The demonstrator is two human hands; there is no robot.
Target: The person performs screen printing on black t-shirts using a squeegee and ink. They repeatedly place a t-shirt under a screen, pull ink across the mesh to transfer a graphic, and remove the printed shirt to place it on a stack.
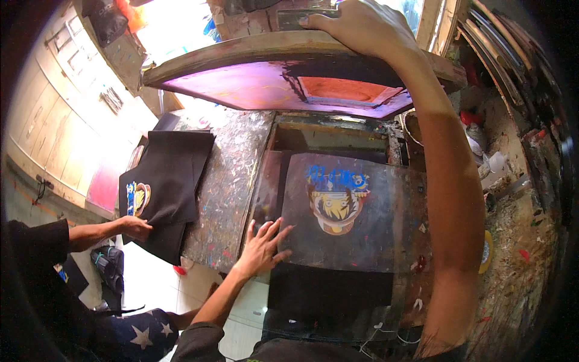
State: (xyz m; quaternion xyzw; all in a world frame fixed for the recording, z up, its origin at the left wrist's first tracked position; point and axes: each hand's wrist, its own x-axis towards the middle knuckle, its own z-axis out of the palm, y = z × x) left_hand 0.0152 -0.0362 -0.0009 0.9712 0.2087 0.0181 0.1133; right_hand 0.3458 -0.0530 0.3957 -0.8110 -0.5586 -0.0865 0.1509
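Observation:
My right hand (371, 30) is closed over the top edge of a wooden screen-printing frame (241, 47), which stands tilted up at the far side. Pinkish-purple mesh with an orange-red rectangle shows on its underside. Below it, a dark cloth piece (301, 241) lies on the printing board, bearing a cartoon face print (336, 211) with blue lettering. My left hand (265, 244) has its fingers spread at the cloth's left edge and holds nothing; whether the fingertips touch is unclear.
At the left, a co-worker's hand (137, 228) grips a black printed cloth (175, 175) on a paint-spattered table (232, 181). Long boards (491, 54) lean at the right, above a stained bench (512, 301). A white nozzle-like object (496, 161) stands beside the frame's right end.

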